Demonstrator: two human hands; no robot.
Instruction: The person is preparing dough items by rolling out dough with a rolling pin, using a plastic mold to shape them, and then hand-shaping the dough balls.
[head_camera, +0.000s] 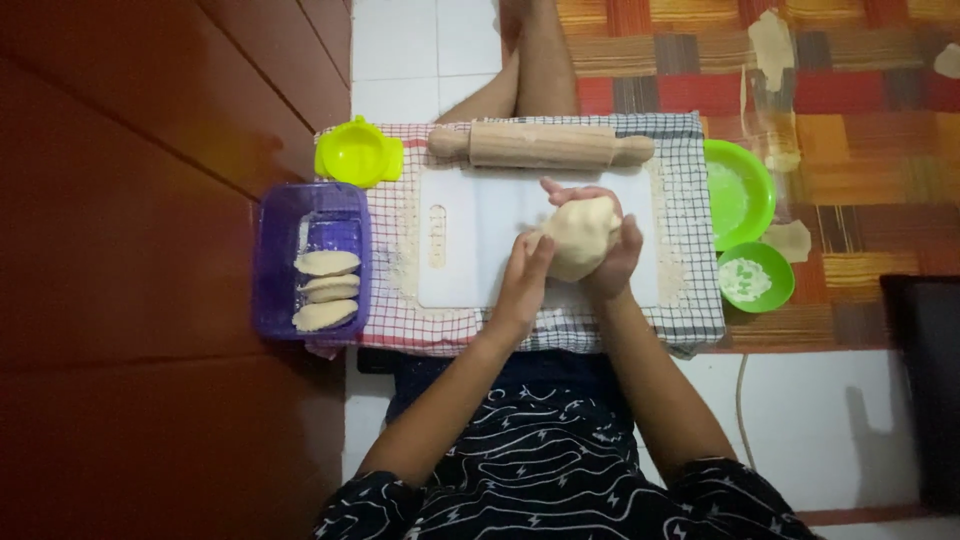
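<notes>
Right now I see both hands cupped around a ball of pale dough (580, 235), held just above the white cutting board (470, 250). My left hand (525, 272) presses against the dough's near-left side, its fingers (537, 250) curled up along it. My right hand (618, 250) wraps the other side, with its fingers (570, 190) bent over the far edge of the lump. So both sets of fingers are closed loosely on the dough, holding it between the palms.

The board lies on a checked cloth (690, 300) spread over the floor, with a dusting of flour along the board's edges. A wooden rolling pin (540, 145) rests across the far end of the cloth, just beyond the board and apart from my hands. At the far-left corner of the cloth sits a yellow-green plastic dumpling mould (357, 152). Left of the cloth stands a purple plastic container (275, 260) holding three folded, half-moon pastries (325, 288) side by side.

On the right, just beside the cloth, a large green bowl (755, 170) holds flour, and a smaller green bowl (782, 262) nearer to me holds a whitish filling with green flecks. A few scraps of dough (790, 240) lie on the striped mat (850, 110) beyond those bowls. White floor tiles (810, 420) show under my right elbow.
</notes>
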